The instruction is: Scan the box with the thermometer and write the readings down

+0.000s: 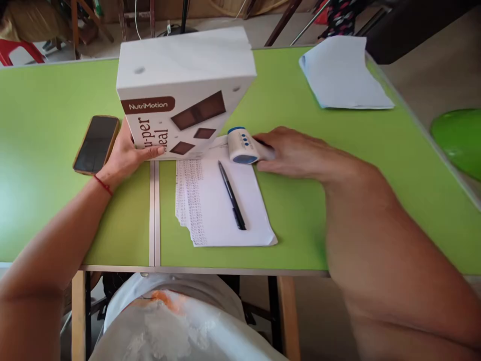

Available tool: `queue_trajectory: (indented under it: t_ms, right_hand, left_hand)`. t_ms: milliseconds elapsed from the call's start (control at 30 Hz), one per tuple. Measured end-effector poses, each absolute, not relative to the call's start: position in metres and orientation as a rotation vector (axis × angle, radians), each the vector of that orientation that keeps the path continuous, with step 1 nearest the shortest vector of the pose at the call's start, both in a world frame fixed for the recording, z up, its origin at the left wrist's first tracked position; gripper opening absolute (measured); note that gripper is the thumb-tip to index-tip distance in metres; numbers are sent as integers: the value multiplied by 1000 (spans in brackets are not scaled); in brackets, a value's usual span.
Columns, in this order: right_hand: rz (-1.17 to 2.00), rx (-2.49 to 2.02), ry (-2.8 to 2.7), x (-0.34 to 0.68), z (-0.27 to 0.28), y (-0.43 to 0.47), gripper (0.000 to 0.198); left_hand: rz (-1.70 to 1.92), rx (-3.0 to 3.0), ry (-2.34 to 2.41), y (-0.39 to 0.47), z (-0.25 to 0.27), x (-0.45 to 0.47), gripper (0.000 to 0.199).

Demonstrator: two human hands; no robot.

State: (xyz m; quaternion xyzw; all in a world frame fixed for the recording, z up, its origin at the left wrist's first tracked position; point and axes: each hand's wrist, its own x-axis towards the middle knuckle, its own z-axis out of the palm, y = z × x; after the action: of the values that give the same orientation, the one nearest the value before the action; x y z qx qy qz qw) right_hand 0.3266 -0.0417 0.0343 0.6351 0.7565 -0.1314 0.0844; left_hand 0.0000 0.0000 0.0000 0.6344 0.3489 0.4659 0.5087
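Sideways, scanner (243,146) in closed right hand (291,153) (head leftward, toward box (180,95)).

My left hand (126,153) covers the cereal box's (180,95) lower left corner, so its big print reads only in part. My right hand (296,150) hides the scanner's (242,145) handle & its fingers are blurred; the printed rows on the paper sheets (221,200) are too small to read

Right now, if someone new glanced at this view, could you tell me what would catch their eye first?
Most striking is the large white cereal box standing at the middle of the green table, steadied at its lower corner by the left hand. Just right of it, the right hand grips a small white-and-blue handheld device over a printed paper sheet with a black pen lying on it. A dark phone lies left of the box.
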Motion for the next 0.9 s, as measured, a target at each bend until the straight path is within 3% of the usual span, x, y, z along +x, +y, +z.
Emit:
queue_trajectory:
  t_ms: [167, 333, 367, 433, 500, 567, 667, 900]
  right_hand:
    - [-503, 2032, 2248, 322, 28, -39, 36]
    - [-563, 2649, 2294, 310, 41, -55, 34]
    - [-690, 2782, 2426, 302, 45, -63, 32]
    - [-1258, 2817, 2839, 281, 52, -80, 25]
    - [-2245, 2374, 2874, 255, 53, -98, 30]
    - [-2779, 1981, 2595, 230, 48, -112, 29]
    - [-3064, 1715, 2306, 207, 31, -122, 27]
    - [-3139, 1685, 2047, 203, 12, -125, 19]
  left_hand:
    - [1111, 1620, 887, 6, -4, -3, 74]
    - [1223, 1625, 986, -2, -6, -6, 70]
    - [1243, 1600, 990, -6, -5, -5, 68]
    - [1276, 1511, 966, -14, -4, -3, 63]
    - [1271, 1421, 933, -22, -3, -1, 59]
    - [1245, 1362, 907, -29, -4, 2, 58]
    - [1228, 1348, 887, -34, -6, 3, 58]
    - [1194, 1365, 997, -37, -7, 3, 61]
